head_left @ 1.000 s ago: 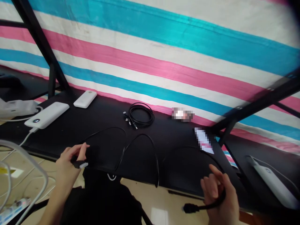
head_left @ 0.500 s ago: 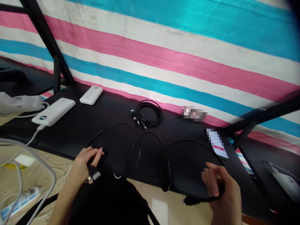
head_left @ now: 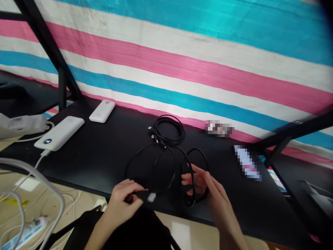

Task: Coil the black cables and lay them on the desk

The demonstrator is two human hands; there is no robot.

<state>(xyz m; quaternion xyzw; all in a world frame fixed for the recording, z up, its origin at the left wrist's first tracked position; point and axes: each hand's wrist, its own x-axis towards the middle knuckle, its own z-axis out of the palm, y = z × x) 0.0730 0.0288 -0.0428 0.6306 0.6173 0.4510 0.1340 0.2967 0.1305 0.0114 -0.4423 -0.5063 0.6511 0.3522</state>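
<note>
The backdrop cloth (head_left: 182,69) is all wide stripes: cyan, off-white and pink, over and over, with the white bands looking a bit grubby. The surface (head_left: 104,163) is plain matte black, same as the frame bars (head_left: 44,45) around it. The loose cable (head_left: 191,187) is black too, so it pretty much vanishes against the surface. Only its plug (head_left: 151,197), at the person's left hand (head_left: 125,199), shows a pale silvery-white tip. The coiled cable (head_left: 169,129) further back is also black. The big power bank (head_left: 60,132) is white with a small dark dot glowing bluish, and the small power bank (head_left: 102,111) is plain white. The floor (head_left: 10,180) is beige tile, with a white power strip (head_left: 23,232) on it.
</note>
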